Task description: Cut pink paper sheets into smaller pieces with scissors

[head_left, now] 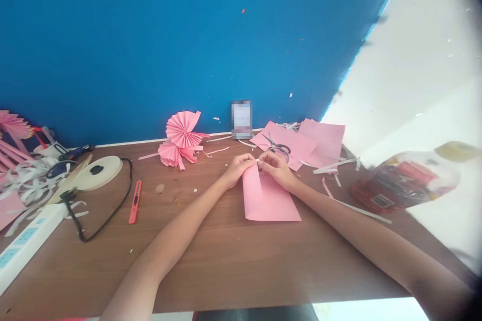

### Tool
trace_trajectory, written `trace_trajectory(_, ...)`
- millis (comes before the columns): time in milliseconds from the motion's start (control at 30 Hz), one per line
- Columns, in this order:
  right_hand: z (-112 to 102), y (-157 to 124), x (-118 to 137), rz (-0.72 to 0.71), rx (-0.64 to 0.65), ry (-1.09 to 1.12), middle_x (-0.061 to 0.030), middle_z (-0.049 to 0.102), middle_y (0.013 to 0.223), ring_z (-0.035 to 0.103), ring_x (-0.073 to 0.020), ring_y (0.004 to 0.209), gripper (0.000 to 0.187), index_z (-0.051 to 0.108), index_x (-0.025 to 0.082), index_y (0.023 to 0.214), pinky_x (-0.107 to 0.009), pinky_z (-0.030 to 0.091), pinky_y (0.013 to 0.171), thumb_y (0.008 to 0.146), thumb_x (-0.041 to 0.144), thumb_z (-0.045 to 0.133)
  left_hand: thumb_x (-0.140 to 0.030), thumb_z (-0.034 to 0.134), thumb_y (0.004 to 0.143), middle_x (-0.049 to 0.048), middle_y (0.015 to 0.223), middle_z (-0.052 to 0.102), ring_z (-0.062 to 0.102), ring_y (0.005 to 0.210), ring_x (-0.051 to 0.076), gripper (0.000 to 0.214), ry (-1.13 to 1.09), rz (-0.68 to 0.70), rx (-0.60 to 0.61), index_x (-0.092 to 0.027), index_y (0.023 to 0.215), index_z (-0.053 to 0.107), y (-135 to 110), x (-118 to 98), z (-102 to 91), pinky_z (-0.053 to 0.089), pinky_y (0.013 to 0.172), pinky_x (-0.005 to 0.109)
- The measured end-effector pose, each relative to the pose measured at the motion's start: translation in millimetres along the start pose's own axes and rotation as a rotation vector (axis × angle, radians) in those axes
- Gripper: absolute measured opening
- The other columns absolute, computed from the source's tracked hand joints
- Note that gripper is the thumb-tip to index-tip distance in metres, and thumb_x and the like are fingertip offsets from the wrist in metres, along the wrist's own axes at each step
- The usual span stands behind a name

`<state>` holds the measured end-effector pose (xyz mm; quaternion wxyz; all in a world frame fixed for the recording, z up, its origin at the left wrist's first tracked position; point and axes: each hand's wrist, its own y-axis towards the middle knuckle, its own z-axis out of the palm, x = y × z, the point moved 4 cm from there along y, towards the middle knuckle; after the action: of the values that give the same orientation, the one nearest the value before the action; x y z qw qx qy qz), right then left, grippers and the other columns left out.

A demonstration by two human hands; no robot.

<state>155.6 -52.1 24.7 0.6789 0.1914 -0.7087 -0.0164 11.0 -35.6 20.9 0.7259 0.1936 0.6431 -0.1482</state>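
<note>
One brown wooden surface (226, 261) carries everything before you. At its far edge lie loose pink sheets (324, 138). Nearer you, close to the middle, lies the pink paper sheet (273, 203), its left strip folded up. Pleated pink paper fans (181, 140) rest further left by the blue wall. Your left hand (238, 166) and right hand (277, 168) both pinch the sheet's far edge, fingertips nearly meeting. An orange utility knife (134, 201) lies well left, and scissors (280, 149) sit on the loose sheets.
</note>
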Motion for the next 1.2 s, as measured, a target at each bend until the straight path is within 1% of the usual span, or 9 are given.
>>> trace_trajectory(200,3,1,-3,0.005,0.055,-0.038,0.0011,0.055,0.073,0.052,-0.0127,0.066,0.024,0.057,0.02,0.082,-0.027,0.044,0.063,0.082,0.044,0.061,-0.03,0.057,0.075,-0.0033,0.061,0.044,0.036,0.055,0.007,0.019,0.047,0.035,0.006,-0.013,0.067,0.052,2,1,-2.2,0.025,0.053,0.021)
trace_trajectory(333,5,0,0,-0.009,0.103,-0.092,0.001,0.055,0.072,0.051,-0.0125,0.065,0.022,0.056,0.02,0.082,-0.026,0.041,0.061,0.085,0.042,0.058,-0.028,0.054,0.074,-0.0036,0.058,0.044,0.035,0.053,0.007,0.017,0.076,0.024,0.02,-0.013,0.065,0.051,2,1,-1.5,0.024,0.051,0.022)
trace_trajectory(500,6,-1,5,-0.08,0.101,-0.216,0.0007,0.055,0.073,0.05,-0.0127,0.067,0.017,0.055,0.02,0.081,-0.026,0.039,0.062,0.087,0.035,0.054,-0.029,0.055,0.071,-0.0042,0.055,0.041,0.033,0.052,0.007,0.021,0.114,-0.002,-0.01,-0.014,0.06,0.047,0,-2,0.6,0.022,0.051,0.022)
trace_trajectory(700,6,-2,6,-0.098,0.101,-0.224,0.0011,0.055,0.072,0.051,-0.0128,0.066,0.012,0.055,0.02,0.082,-0.026,0.039,0.061,0.086,0.031,0.053,-0.029,0.055,0.072,-0.0045,0.055,0.039,0.032,0.051,0.006,0.02,0.093,-0.011,0.001,-0.014,0.06,0.047,0,-2,1.2,0.021,0.05,0.022)
trace_trajectory(767,7,-3,10,-0.122,0.089,-0.279,0.0014,0.055,0.07,0.051,-0.0125,0.064,0.009,0.055,0.02,0.08,-0.025,0.039,0.06,0.085,0.027,0.053,-0.028,0.054,0.072,-0.0043,0.055,0.039,0.032,0.051,0.007,0.02,0.109,-0.009,0.009,-0.014,0.059,0.046,1,-2,0.9,0.021,0.05,0.022)
trace_trajectory(900,10,-8,18,-0.216,0.039,-0.486,0.0011,0.058,0.07,0.051,-0.0126,0.063,0.004,0.055,0.019,0.077,-0.025,0.037,0.059,0.08,0.018,0.053,-0.026,0.052,0.07,-0.0043,0.054,0.037,0.03,0.051,0.007,0.021,0.144,-0.023,0.058,-0.014,0.056,0.042,2,0,0.8,0.02,0.051,0.022)
trace_trajectory(1067,13,-14,23,-0.296,-0.054,-0.699,0.0008,0.058,0.07,0.05,-0.0123,0.061,0.008,0.057,0.019,0.078,-0.025,0.036,0.06,0.076,0.013,0.053,-0.026,0.051,0.071,-0.0045,0.055,0.034,0.03,0.052,0.007,0.02,0.151,-0.052,0.081,-0.015,0.057,0.041,3,2,-0.2,0.019,0.051,0.023)
trace_trajectory(1200,17,-18,24,-0.36,-0.119,-0.821,-0.0005,0.059,0.071,0.051,-0.0129,0.064,0.008,0.057,0.019,0.077,-0.024,0.035,0.061,0.077,0.013,0.052,-0.027,0.051,0.07,-0.0043,0.055,0.035,0.031,0.052,0.007,0.021,0.141,-0.063,0.076,-0.015,0.056,0.042,4,2,1.0,0.02,0.052,0.023)
